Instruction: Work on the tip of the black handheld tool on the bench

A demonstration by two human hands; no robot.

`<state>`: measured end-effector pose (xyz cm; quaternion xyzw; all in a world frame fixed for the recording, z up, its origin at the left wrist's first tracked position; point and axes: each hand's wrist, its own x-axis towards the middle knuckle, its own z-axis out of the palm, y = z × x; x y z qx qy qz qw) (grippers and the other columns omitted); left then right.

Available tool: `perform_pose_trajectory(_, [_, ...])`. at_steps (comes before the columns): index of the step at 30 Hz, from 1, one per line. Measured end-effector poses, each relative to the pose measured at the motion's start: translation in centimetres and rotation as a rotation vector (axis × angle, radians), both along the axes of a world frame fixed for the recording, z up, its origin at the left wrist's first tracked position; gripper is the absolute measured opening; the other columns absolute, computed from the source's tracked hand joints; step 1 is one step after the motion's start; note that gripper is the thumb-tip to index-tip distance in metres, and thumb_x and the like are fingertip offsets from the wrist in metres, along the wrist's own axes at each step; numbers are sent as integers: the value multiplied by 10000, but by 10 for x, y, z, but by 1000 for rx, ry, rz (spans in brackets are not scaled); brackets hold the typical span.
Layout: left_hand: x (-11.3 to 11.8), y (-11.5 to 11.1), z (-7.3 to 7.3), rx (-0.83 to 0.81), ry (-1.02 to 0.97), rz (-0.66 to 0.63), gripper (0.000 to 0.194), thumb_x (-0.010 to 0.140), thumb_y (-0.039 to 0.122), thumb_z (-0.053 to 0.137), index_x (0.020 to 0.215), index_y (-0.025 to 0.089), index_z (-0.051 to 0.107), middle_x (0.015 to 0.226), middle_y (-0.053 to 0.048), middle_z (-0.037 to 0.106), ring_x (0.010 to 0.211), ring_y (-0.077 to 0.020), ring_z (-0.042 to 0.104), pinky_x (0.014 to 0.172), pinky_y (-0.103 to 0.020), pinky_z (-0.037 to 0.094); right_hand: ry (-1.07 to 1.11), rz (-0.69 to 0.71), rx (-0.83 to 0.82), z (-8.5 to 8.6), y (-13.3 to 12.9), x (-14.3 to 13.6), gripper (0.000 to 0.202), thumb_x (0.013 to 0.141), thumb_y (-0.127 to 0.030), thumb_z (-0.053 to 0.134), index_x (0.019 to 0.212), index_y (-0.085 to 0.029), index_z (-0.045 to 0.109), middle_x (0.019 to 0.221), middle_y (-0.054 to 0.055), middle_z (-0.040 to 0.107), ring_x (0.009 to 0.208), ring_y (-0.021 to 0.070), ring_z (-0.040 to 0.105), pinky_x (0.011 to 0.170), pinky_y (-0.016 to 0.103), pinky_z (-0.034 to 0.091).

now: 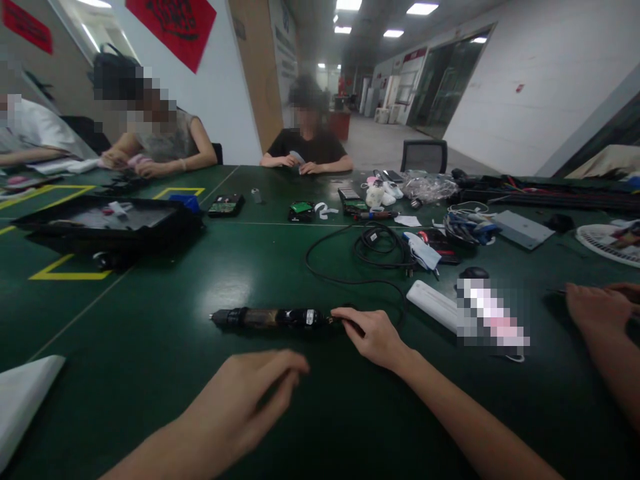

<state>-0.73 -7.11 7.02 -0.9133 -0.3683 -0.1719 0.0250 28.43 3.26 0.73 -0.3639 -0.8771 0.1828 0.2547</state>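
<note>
A dark electric screwdriver [273, 318] lies on the green table [175, 380], its bit end pointing left. At its right, rear end, my right hand [373, 337] has thumb and fingers pinched on the cord end [331, 319], where a black cable [350, 282] meets the tool. Whether the plug is fully seated cannot be made out. Nearer to me, my left hand [250, 400] hovers below the screwdriver, apart from it. Its fingers are bent and loose, with a gap to the thumb and nothing held.
The cable coils [383, 247] behind my right hand. A white power strip [433, 305] lies to the right, near another person's hand [595, 310]. A black tray [65, 227] stands left. Opened drives [301, 211], tools and plastic wrap [427, 187] lie farther back. Several people sit around the table.
</note>
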Motion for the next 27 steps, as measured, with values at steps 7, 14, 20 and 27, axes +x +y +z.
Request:
perform_pose_trajectory(7, [73,90,-53,6,-35,50,373,1001,361,533,1307,150,566,1215,-116,685,1073,-254,654,944,-435,528,-57,-17,-43,-4,3,3,342,1034,-230,525,1368,-282,581,1141,30,764,970,195,753,845,283,584])
perform_pose_trajectory(14, [54,84,-76,121,-7,-34,297,1008,201,482,1291,173,568,1209,-101,694,1154,-256,638,970,-431,492,-48,19,33,-1,0,1,204,1022,-240,549,1208,-249,632,1307,68,659,1120,208,680,905,312,580])
perform_pose_trajectory(20, [56,86,-75,119,-66,-31,297,1030,202,459,1309,165,553,1213,-98,694,1124,-235,647,961,-410,488,-96,-6,59,-1,-3,-1,169,1024,-282,568,1168,-226,637,1194,80,643,924,172,675,719,250,557])
perform_pose_trajectory(27, [52,81,-77,105,-106,71,346,981,226,539,1324,193,566,1185,-98,720,1120,-263,650,969,-443,467,-70,15,54,-3,-1,-6,150,1041,-273,552,1145,-224,648,1117,66,662,915,173,657,755,268,526])
